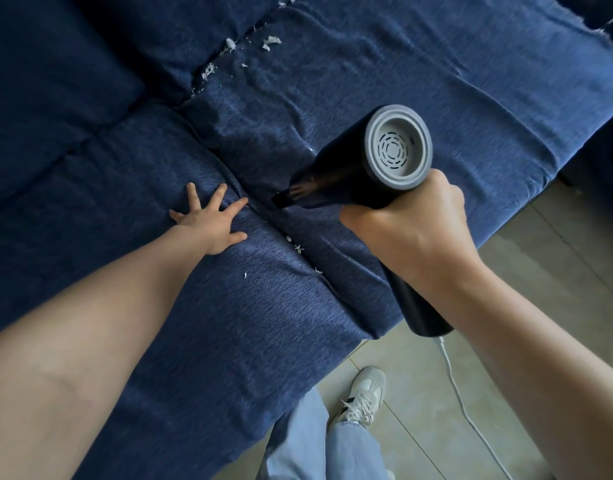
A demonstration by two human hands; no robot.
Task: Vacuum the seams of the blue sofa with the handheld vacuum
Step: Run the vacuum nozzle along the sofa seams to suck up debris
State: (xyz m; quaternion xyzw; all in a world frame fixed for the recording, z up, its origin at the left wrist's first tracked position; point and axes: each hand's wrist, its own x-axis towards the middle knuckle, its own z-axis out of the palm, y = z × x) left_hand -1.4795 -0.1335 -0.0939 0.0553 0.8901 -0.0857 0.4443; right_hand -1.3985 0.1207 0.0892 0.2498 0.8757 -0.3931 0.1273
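My right hand (pixel 412 226) wraps tight round the black handheld vacuum (pixel 360 168); my left hand (pixel 211 220) lies flat and open. The big soft blue sofa (pixel 419 81) has a deep seam (pixel 263 216). I should slide the nozzle (pixel 284 199) slowly toward the front edge, catching the tiny white bits (pixel 298 247).

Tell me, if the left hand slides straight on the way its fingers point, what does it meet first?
Probably the seam between the seat cushions: the left hand lies flat on the blue sofa, fingers pointing up-right toward it. Just past the seam is the handheld vacuum nozzle, though depth is unclear.
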